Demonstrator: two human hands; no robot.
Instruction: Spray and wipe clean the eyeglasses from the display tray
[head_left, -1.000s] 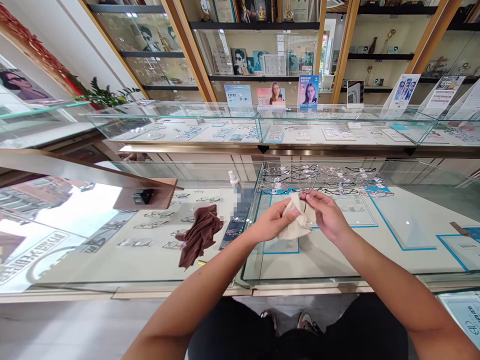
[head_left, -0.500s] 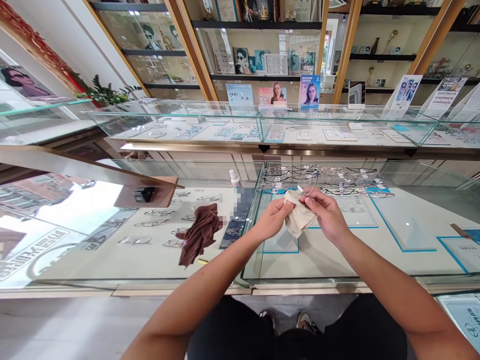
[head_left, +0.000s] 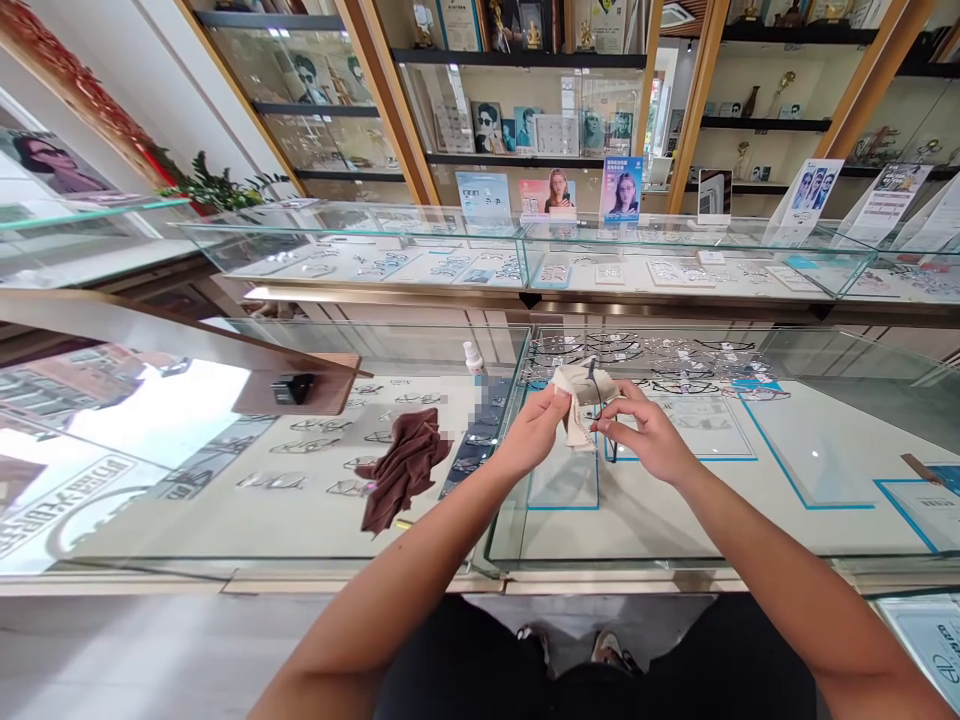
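Note:
My left hand (head_left: 534, 428) is closed on a cream cloth (head_left: 576, 384), pinched between thumb and fingers, with its lower corner hanging down. Dark-framed eyeglasses (head_left: 614, 446) are partly wrapped in that cloth; a thin dark part crosses over it and another points downward. My right hand (head_left: 651, 428) pinches the eyeglasses at the cloth's right side, its thumb and index finger close together. Both hands are above the glass display counter (head_left: 675, 520). Most of the lenses are hidden by the cloth and fingers.
A crumpled brown cloth (head_left: 405, 468) lies on the counter to the left, near a white spray bottle (head_left: 473, 358). Rows of eyeglass frames (head_left: 682, 386) show behind my hands. At the left stands a wood-backed mirror (head_left: 330, 385). Another glass showcase (head_left: 637, 250) runs across the back.
The eyeglasses have turned over in my hands, so a dark part now points down instead of up. The cream cloth and my left hand have shifted slightly left and up.

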